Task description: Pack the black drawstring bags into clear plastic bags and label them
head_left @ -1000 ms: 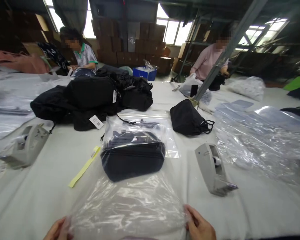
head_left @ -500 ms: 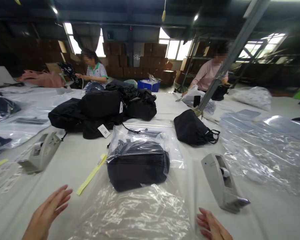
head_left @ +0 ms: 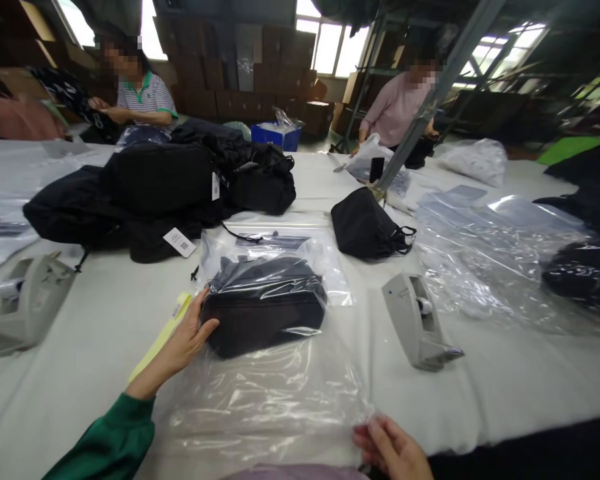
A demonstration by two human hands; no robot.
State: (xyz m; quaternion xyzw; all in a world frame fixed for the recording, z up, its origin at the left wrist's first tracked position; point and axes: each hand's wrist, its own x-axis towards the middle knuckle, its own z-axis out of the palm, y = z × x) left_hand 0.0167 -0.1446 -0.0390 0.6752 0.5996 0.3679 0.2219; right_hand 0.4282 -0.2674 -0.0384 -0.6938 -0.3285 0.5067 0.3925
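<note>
A dark pouch (head_left: 265,320) lies inside a clear plastic bag (head_left: 275,393) in front of me. My left hand (head_left: 193,337) rests against the left side of the pouch through the plastic, thumb apart from the stretched fingers. At the near right corner of the plastic bag, my right hand (head_left: 390,447) has its thumb and fingers pinched on the film. The bag's near part spreads flat toward me. Beneath my left wrist runs a yellow strip (head_left: 163,337).
Grey tape dispensers stand left (head_left: 27,303) and right (head_left: 423,323). Black bags (head_left: 155,180) with tags are piled behind; a single black drawstring bag (head_left: 363,223) sits right of centre. Loose clear bags (head_left: 480,253) cover the right side. Two people work across the table (head_left: 310,183).
My left hand has moved right and forward onto the side of the bagged pouch. My right hand has moved left and closed on the plastic bag's corner. The view has shifted.
</note>
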